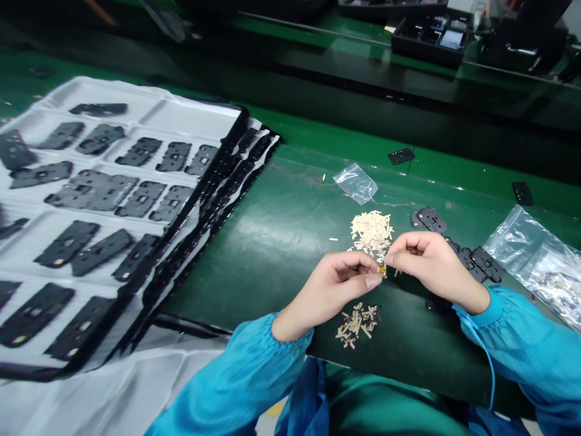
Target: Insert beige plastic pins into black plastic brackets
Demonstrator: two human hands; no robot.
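My left hand [338, 290] and my right hand [429, 263] meet above the green bench mat [258, 266], their fingertips pinching a tiny amber-and-black piece [383, 269]. Just beyond the fingers lies a heap of pale beige strips [371, 233]. A smaller heap of similar strips [356, 324] sits below my left hand. Several black plastic frames [476, 261] lie beside my right hand, partly hidden under it. On the left, a white moulded tray [149, 115] holds several black frames.
A clear plastic bag [355, 183] lies beyond the beige heap, and a fuller bag [535, 260] lies at the right. Loose black frames [401, 156] rest further along the bench. A black tray of parts [429, 39] sits on a shelf at the back.
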